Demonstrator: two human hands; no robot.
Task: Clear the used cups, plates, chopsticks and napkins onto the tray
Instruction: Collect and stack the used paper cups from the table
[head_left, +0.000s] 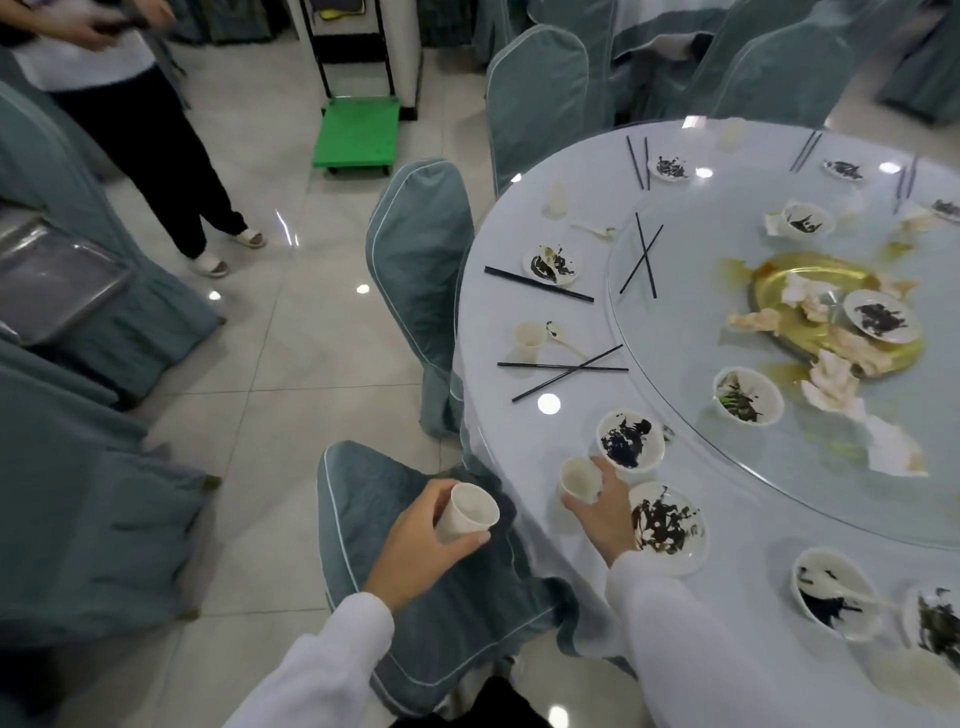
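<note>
While the left hand (415, 525) grips one paper cup (467, 514), the right hand (605, 506) grips another cup (581, 479).

no readable text, labels, numbers, signs

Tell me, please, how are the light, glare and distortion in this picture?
Head view: even indoor light; round lamp glare spots on the glass table top and the floor tiles; wide-angle bending curves the chairs at the edges; the left hand with its cup and the right hand look sharp.
</note>
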